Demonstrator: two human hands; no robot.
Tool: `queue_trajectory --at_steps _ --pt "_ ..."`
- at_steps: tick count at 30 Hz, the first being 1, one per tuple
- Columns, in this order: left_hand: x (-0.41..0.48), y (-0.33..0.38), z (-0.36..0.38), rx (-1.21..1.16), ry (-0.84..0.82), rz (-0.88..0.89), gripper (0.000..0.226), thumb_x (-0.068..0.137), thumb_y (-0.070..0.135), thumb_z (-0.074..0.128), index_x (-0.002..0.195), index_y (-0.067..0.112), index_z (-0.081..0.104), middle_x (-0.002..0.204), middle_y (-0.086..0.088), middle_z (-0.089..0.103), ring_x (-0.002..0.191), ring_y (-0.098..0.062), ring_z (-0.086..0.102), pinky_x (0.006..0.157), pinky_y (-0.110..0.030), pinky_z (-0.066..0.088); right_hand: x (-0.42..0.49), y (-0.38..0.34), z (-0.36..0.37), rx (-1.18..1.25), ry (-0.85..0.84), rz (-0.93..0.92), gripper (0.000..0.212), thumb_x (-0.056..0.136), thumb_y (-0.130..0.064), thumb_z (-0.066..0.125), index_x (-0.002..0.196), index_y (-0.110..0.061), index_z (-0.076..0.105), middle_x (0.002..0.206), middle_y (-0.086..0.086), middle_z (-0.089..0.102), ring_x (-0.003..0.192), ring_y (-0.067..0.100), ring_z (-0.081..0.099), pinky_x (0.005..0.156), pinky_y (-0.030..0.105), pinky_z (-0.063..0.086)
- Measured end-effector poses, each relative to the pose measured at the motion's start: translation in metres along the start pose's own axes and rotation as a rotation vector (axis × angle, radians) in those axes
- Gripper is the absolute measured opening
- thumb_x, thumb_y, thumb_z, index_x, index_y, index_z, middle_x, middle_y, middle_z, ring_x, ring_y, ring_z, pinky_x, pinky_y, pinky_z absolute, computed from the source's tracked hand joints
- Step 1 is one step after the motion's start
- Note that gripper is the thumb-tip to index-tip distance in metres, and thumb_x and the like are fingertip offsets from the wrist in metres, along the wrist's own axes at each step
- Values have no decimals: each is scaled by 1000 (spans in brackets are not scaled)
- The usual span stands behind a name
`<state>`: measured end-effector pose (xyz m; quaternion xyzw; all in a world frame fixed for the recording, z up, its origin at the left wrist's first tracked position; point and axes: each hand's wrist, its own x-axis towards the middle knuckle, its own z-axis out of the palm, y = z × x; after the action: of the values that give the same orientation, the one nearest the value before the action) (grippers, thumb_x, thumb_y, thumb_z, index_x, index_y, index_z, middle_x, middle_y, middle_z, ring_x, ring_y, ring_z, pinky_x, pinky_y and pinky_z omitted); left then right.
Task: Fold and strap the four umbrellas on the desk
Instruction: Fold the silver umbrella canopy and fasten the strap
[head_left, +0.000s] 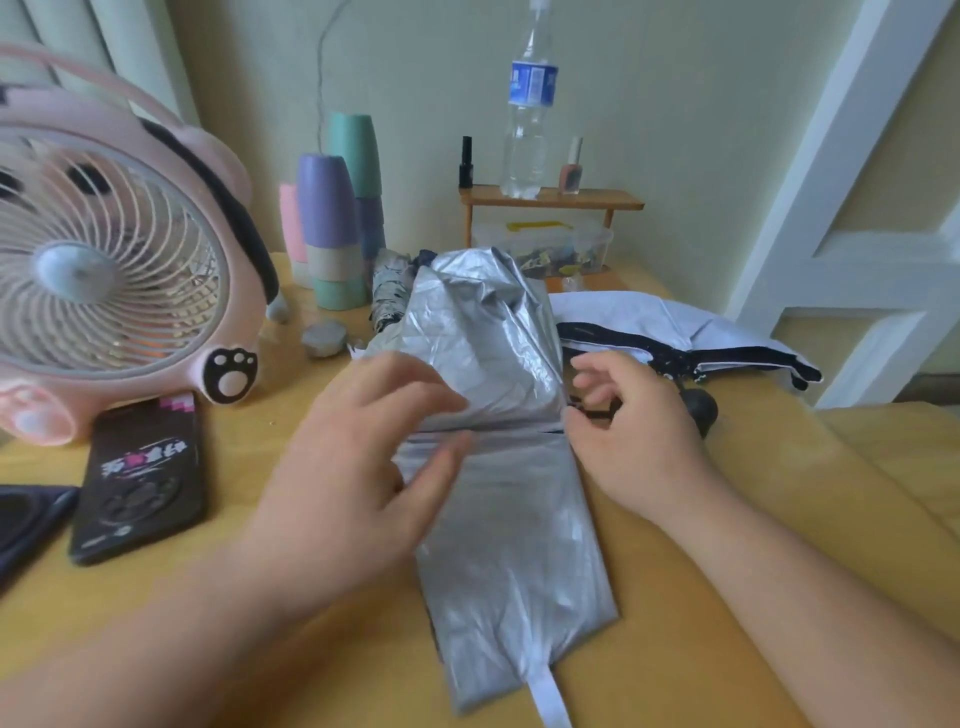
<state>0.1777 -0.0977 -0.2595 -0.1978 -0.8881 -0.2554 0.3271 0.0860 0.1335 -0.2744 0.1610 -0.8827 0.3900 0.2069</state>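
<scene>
Far out beyond the left hand stands a pink desk fan (104, 270) with paw prints on its foot. A black phone (137, 475) lies face down in front of it, on the yellow desk (727, 545). Further back on that side are stacks of pastel cups (332, 228).

The left hand (363, 467) is blurred. Its fingers are spread and fairly straight, laid flat on the silver umbrella (498, 519), and it grips nothing.

The silver umbrella lies collapsed between the two hands. It is a long, flattened bundle of crinkled fabric that runs from near the person out towards the wall. A pale strap (548, 699) trails from its near end. Just past the left hand's fingertips, beside the bundle's far end, lies a rolled grey-and-white patterned umbrella (389, 291).

The right hand (634, 441) sits at the silver umbrella's right edge with its fingers curled. The thumb and forefinger pinch that edge, where a thin dark strip shows — what the strip is, I cannot tell.

Just beyond the right hand's fingers lies a loose white umbrella (675, 322) with black trim, and a round black knob (701, 408) lies close to its knuckles.

Well behind both hands, against the wall, is a small wooden shelf (550, 197). It holds a clear water bottle (527, 114) with a blue label and two small bottles — under it sits a plastic box (545, 247).
</scene>
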Motion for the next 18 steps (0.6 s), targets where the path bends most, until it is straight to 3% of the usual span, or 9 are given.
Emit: queue_trajectory --at_steps 3,6,9,14,16,18 --pt "3 -26 -3 38 79 -312 40 92 44 65 127 25 60 124 11 54 121 -18 52 106 -33 41 9 -2 6 104 -49 142 44 88 -20 75 129 -24 59 110 -17 63 100 2 60 85 14 44" --pt "6 -29 -1 -57 -23 -506 58 84 52 70 135 42 47 118 24 57 107 -19 60 104 -52 46 14 0 10 186 -108 145 41 89 -17 75 128 -23 61 101 -20 66 96 -8 61 75 3 43" --pt "8 -25 4 -113 -43 -513 54 80 52 74 127 50 47 106 27 59 105 -13 60 106 -51 44 13 2 10 203 -58 111 40 88 -12 75 125 -24 64 98 -15 69 93 -3 62 73 4 42" --pt "4 -21 3 -262 1 -473 63 70 66 77 126 58 49 113 20 65 115 -20 59 102 -52 48 10 4 5 295 -77 16 41 82 2 73 114 -23 67 88 -12 68 72 1 59 67 11 43" --pt "3 -19 0 -355 42 -369 68 71 63 78 132 49 51 117 13 69 122 -23 59 106 -54 44 9 4 3 318 -124 -25 39 80 7 69 100 -27 70 83 -13 67 64 3 55 64 12 40" --pt "0 -14 -4 -463 61 -255 71 73 51 82 136 37 52 119 3 69 119 -26 63 107 -55 45 6 4 0 331 -141 -117 34 77 5 67 89 -27 70 87 -7 65 74 12 58 66 15 40"
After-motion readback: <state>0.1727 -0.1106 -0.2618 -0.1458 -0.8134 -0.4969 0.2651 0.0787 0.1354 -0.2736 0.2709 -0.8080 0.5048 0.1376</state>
